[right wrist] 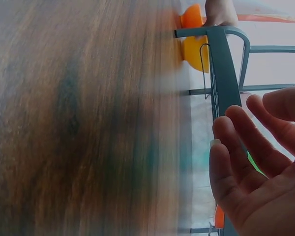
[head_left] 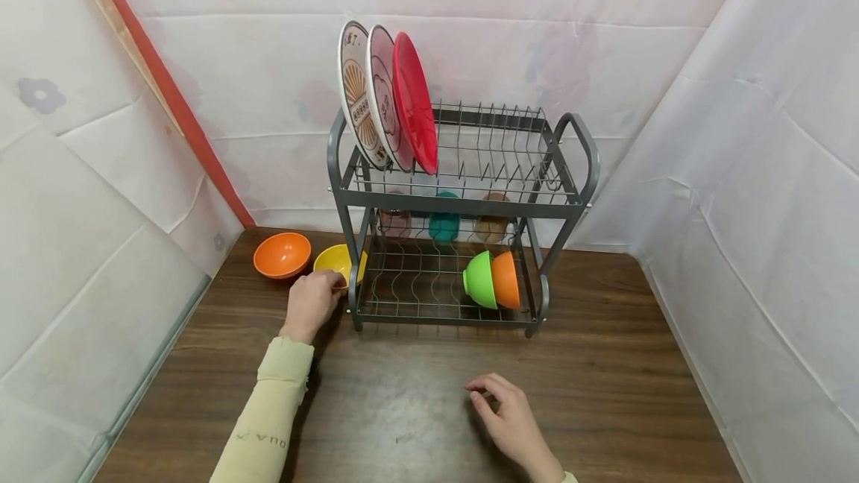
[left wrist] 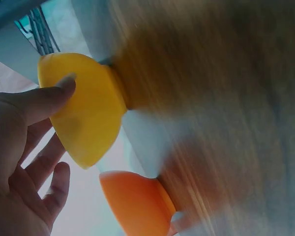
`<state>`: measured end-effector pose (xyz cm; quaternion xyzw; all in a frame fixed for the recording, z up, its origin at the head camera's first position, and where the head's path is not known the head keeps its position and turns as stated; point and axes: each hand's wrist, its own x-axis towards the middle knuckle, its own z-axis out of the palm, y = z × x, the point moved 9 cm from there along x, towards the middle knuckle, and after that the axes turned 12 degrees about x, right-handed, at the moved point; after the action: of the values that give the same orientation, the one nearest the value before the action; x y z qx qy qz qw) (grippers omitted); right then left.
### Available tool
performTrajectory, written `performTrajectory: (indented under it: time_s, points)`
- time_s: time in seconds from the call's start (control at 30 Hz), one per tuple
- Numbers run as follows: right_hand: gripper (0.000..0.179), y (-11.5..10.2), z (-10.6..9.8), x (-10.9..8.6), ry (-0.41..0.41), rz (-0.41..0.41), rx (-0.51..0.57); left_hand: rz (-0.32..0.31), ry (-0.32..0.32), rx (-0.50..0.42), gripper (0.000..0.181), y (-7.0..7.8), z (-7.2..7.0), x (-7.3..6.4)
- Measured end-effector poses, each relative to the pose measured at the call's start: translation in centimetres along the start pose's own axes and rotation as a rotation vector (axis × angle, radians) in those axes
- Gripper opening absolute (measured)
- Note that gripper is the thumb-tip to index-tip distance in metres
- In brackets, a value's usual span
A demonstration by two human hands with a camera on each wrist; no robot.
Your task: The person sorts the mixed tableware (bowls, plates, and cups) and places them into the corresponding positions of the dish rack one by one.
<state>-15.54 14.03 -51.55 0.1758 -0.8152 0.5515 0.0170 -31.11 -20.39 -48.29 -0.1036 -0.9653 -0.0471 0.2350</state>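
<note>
My left hand (head_left: 312,305) is at the yellow bowl (head_left: 333,262) beside the rack's left end. In the left wrist view the thumb presses the outside of the yellow bowl (left wrist: 88,108), while the other fingers go over its rim. This bowl stands upright, its base close to the table. An orange bowl (head_left: 282,256) sits just left of it. My right hand (head_left: 508,416) hovers over the front of the table, fingers loosely bent and holding nothing. A green bowl (head_left: 480,280) and another orange bowl (head_left: 505,280) stand on edge, nested, on the lower tier.
The two-tier dark metal dish rack (head_left: 463,206) stands at the back of the wooden table (head_left: 403,393). Upright on its top tier are two patterned plates (head_left: 361,95) and a red plate (head_left: 414,103). Three cups (head_left: 444,218) show behind the lower tier. Pale curtains surround the table.
</note>
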Motion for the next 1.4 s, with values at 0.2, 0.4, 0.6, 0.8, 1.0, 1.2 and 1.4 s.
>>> performTrajectory:
  time_s: [0.2, 0.4, 0.6, 0.8, 1.0, 1.2, 1.4]
  points:
    - [0.01, 0.1, 0.0, -0.1, -0.001, 0.014, 0.011, -0.026, 0.041, 0.025, 0.014, 0.2, -1.1, -1.3]
    - [0.009, 0.4, -0.4, -0.2, 0.032, 0.012, 0.0, -0.064, 0.054, 0.029, 0.018, 0.2, -2.7, -3.0]
    - [0.008, 0.6, -1.1, 0.0, 0.065, 0.008, 0.002, -0.127, 0.052, 0.025, 0.019, 0.3, -4.0, -4.7]
    - [0.009, 0.3, -1.6, 0.4, 0.073, -0.009, 0.001, -0.157, 0.052, 0.013, 0.02, 0.7, -5.4, -6.5]
    - [0.014, -0.3, -2.2, 1.0, 0.101, -0.081, -0.008, -0.218, 0.002, 0.001, 0.019, 1.5, -5.7, -8.5]
    - [0.024, -1.2, -1.8, 2.2, 0.082, -0.092, -0.011, -0.241, -0.044, -0.003, 0.018, 2.9, -5.9, -9.7]
    - [0.023, -2.4, -1.2, 2.8, 0.056, -0.14, 0.001, -0.242, -0.128, -0.007, 0.015, 4.5, -6.4, -10.9]
